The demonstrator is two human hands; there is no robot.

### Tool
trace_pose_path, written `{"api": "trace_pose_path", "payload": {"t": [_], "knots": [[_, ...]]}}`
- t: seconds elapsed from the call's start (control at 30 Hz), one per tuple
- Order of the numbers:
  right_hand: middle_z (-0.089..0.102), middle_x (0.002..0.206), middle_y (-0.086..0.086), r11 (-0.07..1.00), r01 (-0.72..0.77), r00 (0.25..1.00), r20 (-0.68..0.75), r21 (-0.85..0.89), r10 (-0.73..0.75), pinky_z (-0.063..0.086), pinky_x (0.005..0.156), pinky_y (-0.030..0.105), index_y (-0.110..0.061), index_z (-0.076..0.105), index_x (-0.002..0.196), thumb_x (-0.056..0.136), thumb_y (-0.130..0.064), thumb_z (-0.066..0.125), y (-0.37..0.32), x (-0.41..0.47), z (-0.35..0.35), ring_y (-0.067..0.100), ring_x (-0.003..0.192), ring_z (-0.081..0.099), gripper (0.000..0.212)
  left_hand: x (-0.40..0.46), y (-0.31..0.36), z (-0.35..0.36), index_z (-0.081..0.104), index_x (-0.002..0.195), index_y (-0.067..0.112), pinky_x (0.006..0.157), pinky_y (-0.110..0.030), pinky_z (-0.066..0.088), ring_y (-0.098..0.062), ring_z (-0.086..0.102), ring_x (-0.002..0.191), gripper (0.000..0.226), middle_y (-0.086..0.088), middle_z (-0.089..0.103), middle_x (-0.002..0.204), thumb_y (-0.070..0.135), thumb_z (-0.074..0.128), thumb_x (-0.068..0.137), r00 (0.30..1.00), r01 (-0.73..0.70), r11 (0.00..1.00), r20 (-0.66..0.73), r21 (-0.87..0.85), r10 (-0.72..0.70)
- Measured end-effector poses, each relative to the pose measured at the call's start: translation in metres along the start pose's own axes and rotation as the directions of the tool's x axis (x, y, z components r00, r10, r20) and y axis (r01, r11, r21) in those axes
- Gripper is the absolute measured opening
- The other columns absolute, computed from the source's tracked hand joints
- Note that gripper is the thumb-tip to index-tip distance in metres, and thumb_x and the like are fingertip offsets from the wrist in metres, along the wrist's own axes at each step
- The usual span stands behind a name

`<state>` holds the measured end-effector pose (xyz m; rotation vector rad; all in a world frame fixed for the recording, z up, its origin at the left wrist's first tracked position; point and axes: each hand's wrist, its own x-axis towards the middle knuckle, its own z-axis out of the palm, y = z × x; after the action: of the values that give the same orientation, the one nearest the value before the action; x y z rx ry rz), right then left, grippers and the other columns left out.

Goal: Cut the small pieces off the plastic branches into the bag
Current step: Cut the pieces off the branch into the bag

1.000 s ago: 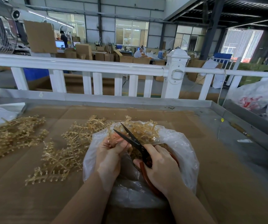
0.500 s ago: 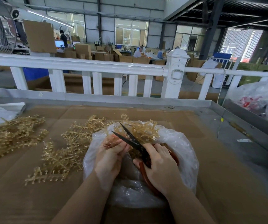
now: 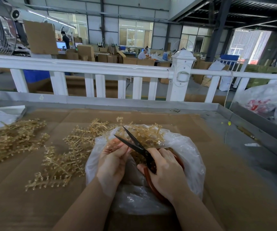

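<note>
Daylight from rear windows (overexposed), soft shadows, bowed edges

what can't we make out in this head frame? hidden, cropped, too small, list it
- Cut point: left hand covers where the plastic branch meets the scissors.
- Bag contents: hands and glare on the film hide any loose pieces.
- Scissor handles: mostly under right hand.
- Red item in the far-right bag: blurred behind plastic.
- Background workers: too small to read.
</note>
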<state>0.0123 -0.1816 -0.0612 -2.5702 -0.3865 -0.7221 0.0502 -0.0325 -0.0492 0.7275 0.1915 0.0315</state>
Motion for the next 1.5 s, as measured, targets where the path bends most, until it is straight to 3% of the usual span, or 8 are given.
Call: {"api": "trace_pose_path", "payload": {"t": [0.3,0.5,0.8,1.1,1.33,1.5], "knots": [[0.061,0.105,-0.005,1.000,-0.002,0.999,0.037,-0.004,0.002,0.046,0.087,0.025,-0.024,0.058,0.119,0.086,-0.055,0.054,-0.0001,0.0008,-0.0001,0.013,0.101,0.055,0.045,-0.0040,0.0000,0.0024,0.059,0.090,-0.003,0.057,-0.022,0.058,-0.016,0.070,0.061,0.024,-0.014,0.066,0.076,-0.021,0.044,0.085,0.999,-0.024,0.998,0.040,0.053,0.022],[0.063,0.102,-0.007,1.000,-0.008,0.999,0.036,0.006,0.008,0.043,0.082,0.020,-0.026,0.059,0.118,0.085,-0.059,0.049,0.0005,0.0012,-0.0006,0.011,0.097,0.057,0.047,-0.0043,-0.0010,0.0039,0.059,0.098,-0.005,0.053,-0.022,0.056,-0.018,0.072,0.065,0.026,-0.018,0.066,0.081,-0.022,0.046,0.084,0.997,-0.077,0.995,0.029,0.059,0.076],[0.065,0.091,-0.007,1.000,0.001,0.999,0.050,-0.011,0.000,0.040,0.074,0.016,-0.024,0.061,0.114,0.084,-0.059,0.056,0.0001,0.0031,-0.0011,0.010,0.084,0.060,0.046,-0.0035,-0.0007,0.0030,0.061,0.092,0.001,0.054,-0.020,0.055,-0.016,0.072,0.065,0.027,-0.009,0.071,0.070,-0.021,0.047,0.084,0.996,-0.091,0.995,0.024,0.029,0.090],[0.061,0.107,-0.007,1.000,0.005,0.999,0.054,0.001,-0.005,0.045,0.087,0.022,-0.025,0.057,0.120,0.087,-0.060,0.045,0.0011,0.0011,-0.0025,0.010,0.101,0.053,0.049,-0.0056,-0.0006,0.0029,0.059,0.087,-0.002,0.056,-0.021,0.057,-0.016,0.070,0.062,0.024,-0.009,0.069,0.067,-0.022,0.046,0.084,0.994,-0.087,0.995,0.075,0.056,0.082],[0.061,0.106,-0.007,1.000,0.005,0.999,0.047,0.018,-0.006,0.044,0.087,0.022,-0.025,0.057,0.119,0.086,-0.062,0.040,-0.0010,0.0007,-0.0022,0.011,0.101,0.053,0.053,-0.0024,-0.0012,0.0002,0.060,0.097,-0.003,0.058,-0.022,0.058,-0.018,0.071,0.067,0.026,-0.017,0.066,0.085,-0.021,0.047,0.084,0.996,-0.037,0.999,0.078,0.023,0.035],[0.064,0.096,-0.006,1.000,0.001,0.999,0.036,0.006,-0.002,0.046,0.080,0.022,-0.024,0.059,0.116,0.086,-0.059,0.052,-0.0026,0.0016,-0.0015,0.012,0.091,0.058,0.047,-0.0007,-0.0015,-0.0005,0.061,0.086,0.002,0.052,-0.019,0.055,-0.016,0.071,0.062,0.025,-0.012,0.070,0.073,-0.020,0.053,0.077,0.997,-0.064,0.998,0.049,0.001,0.064]]}}
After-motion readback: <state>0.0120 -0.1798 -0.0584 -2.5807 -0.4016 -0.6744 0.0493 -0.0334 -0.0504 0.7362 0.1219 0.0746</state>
